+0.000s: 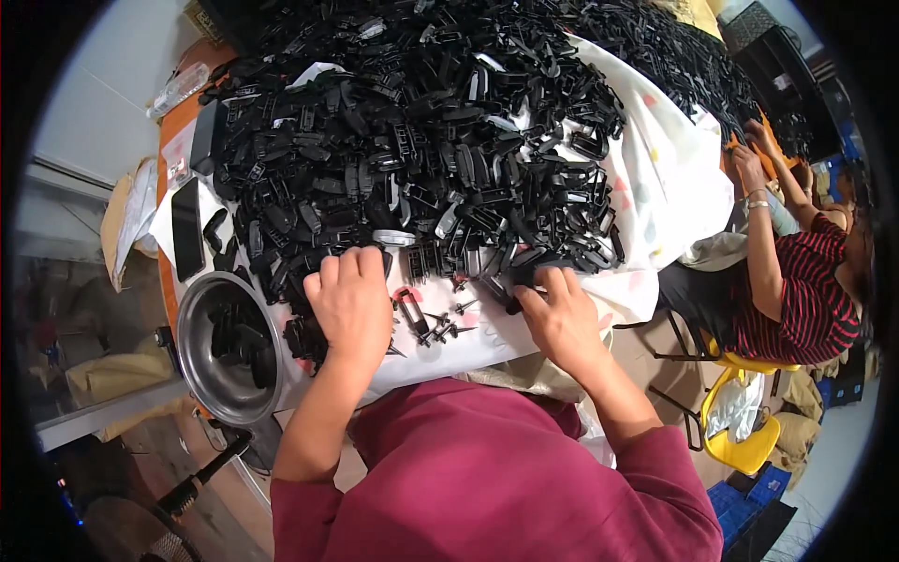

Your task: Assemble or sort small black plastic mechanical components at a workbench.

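A large heap of black plastic parts [375, 122] covers the table in front of me. My left hand [348, 304] rests at the near edge of the heap, its fingers curled down; whatever they hold, if anything, is hidden beneath them. With bent fingers and thumb, my right hand [564, 317] grips a black plastic part [524, 274] at the heap's near right edge. Between the hands, several small black pointed pieces [440, 330] lie loose on the white cloth. A round whitish lid-like disc [393, 238] sits just beyond my left hand.
A metal bowl [192, 375] with black parts inside stands at the table's left edge. Behind it lie a dark phone [187, 228] and a clear plastic bottle [181, 91]. At right, a person in a striped shirt [796, 290] works beside another heap. A yellow chair [744, 450] stands below.
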